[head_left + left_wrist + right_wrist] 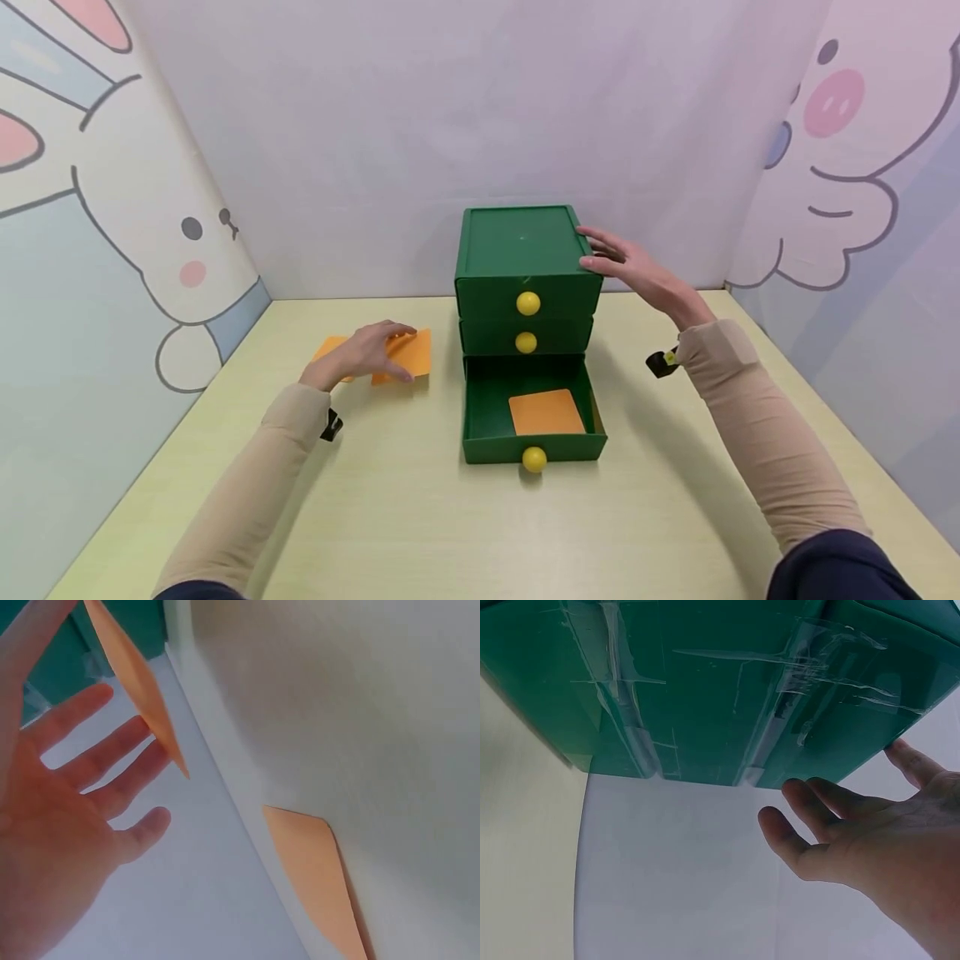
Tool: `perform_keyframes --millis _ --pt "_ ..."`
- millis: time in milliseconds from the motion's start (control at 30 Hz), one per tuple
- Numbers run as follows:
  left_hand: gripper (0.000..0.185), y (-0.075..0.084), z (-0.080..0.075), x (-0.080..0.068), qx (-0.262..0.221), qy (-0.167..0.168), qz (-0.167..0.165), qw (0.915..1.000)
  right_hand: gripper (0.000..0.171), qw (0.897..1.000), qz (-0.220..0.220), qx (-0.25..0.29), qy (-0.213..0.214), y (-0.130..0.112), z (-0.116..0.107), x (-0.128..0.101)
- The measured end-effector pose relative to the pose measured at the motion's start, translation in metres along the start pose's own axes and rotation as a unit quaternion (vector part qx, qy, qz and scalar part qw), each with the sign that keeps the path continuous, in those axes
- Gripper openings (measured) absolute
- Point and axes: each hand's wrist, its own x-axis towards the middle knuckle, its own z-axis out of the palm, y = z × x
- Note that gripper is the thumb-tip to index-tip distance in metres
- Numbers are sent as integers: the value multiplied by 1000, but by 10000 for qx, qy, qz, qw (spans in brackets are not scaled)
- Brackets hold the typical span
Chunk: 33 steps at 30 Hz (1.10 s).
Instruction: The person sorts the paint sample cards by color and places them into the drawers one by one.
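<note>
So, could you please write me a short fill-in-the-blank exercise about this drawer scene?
1. The open bottom drawer holds one ____ card.
2. Each drawer's knob is ____.
3. The right hand touches the cabinet's ____ edge.
4. The left hand rests on orange cards on the ____.

Missing: orange; yellow; top; table

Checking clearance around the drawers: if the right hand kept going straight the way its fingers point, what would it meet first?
Most likely the green drawer unit. The right hand points left at its upper right edge, fingertips at or nearly touching it; actual contact is unclear.
</note>
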Motion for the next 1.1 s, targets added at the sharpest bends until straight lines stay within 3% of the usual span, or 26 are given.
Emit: perform_keyframes --millis 167,567,867,1100 --pt "75 16 1 -11 -117 133 162 9997 63 10000 31 -26 0 0 -1 0" --pt "65 61 -1 -27 450 246 1081 9928 64 9999 105 -87 43 0 -2 0" --pt "63 85 0 -33 477 44 1169 9920 65 9999 101 40 45 -2 -1 0" --pt "64 103 8 -26 737 82 1408 9873 64 10000 71 47 36 1 0 0"
